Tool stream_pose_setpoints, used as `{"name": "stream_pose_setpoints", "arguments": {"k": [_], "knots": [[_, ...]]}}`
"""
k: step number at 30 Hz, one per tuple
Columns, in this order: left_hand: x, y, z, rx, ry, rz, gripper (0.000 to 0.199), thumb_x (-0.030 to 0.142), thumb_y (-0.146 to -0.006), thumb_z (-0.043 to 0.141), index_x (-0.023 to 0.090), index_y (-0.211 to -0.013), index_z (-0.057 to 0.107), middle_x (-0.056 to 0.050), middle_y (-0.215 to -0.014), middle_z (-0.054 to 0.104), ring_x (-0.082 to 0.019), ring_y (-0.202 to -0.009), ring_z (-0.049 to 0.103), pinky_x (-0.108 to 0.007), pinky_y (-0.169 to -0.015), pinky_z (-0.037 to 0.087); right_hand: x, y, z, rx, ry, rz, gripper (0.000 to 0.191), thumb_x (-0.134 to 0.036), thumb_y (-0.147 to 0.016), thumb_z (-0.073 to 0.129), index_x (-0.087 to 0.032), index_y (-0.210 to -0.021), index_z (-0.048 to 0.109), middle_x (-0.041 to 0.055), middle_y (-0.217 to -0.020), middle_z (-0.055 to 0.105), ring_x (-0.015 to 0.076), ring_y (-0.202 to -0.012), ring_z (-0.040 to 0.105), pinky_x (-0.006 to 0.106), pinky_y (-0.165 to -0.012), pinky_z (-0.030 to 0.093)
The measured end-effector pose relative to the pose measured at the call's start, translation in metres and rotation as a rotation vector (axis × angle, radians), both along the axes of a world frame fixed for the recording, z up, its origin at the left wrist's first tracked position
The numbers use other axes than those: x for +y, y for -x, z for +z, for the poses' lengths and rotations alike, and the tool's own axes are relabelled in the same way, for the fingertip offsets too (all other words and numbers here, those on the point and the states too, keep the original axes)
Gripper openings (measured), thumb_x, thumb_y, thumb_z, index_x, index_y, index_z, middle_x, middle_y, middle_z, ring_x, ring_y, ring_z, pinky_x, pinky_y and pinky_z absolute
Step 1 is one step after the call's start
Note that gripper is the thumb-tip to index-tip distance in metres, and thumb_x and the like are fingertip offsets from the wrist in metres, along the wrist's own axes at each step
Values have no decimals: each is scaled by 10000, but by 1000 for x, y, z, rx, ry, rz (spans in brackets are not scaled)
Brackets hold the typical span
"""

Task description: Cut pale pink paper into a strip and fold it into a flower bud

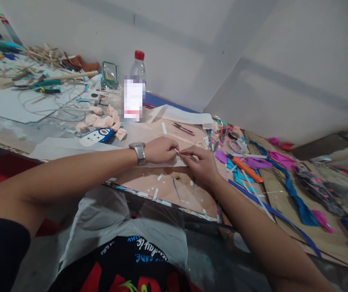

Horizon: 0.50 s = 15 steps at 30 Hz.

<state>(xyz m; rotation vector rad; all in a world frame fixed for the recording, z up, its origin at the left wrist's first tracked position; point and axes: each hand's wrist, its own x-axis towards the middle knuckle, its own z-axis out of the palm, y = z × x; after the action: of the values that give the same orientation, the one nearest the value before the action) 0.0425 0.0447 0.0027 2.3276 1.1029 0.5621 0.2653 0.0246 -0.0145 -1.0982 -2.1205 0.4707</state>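
Note:
Close together over the table's near half, my two hands meet at a small white piece, perhaps a rolled paper strip [177,151]. My left hand [159,149], below a metal wristwatch [139,153], is closed with thumb and forefinger at one end of it. Thumb and fingers of my right hand [203,165] pinch at its other side. Beneath the hands lies a sheet of white paper [122,159]. Small white paper scraps [160,177] are scattered on the wooden board in front. Thread snips [183,129] lie beyond my hands.
A red-capped bottle [139,69] stands at the back. To the left are a blue-and-white power strip [97,136], crumpled peach pieces [101,121], pliers [46,90] and thin sticks. An orange utility knife [247,169] and coloured strips [303,205] lie to the right.

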Motion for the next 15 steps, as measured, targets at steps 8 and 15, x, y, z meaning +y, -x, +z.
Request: {"name": "stream_pose_setpoints", "arguments": {"k": [8,15], "knots": [[-1,0,1,-10,26,-9,292,251,-889,523,149,-985,779,-61,-912,778,-179,-809,634,-286,-705,400,-1,1,0,-2,-17,8,200,-364,-947,686,-215,-968,819,61,-964,789,169,-890,726,315,-859,567],[-3,-1,3,-34,53,-11,330,339,-957,501,153,-977,772,-57,-915,779,-170,-815,641,-286,-713,392,0,1,3,-21,-20,11,203,-350,-940,674,-199,-958,809,65,-970,786,175,-897,721,313,-847,556]]}}
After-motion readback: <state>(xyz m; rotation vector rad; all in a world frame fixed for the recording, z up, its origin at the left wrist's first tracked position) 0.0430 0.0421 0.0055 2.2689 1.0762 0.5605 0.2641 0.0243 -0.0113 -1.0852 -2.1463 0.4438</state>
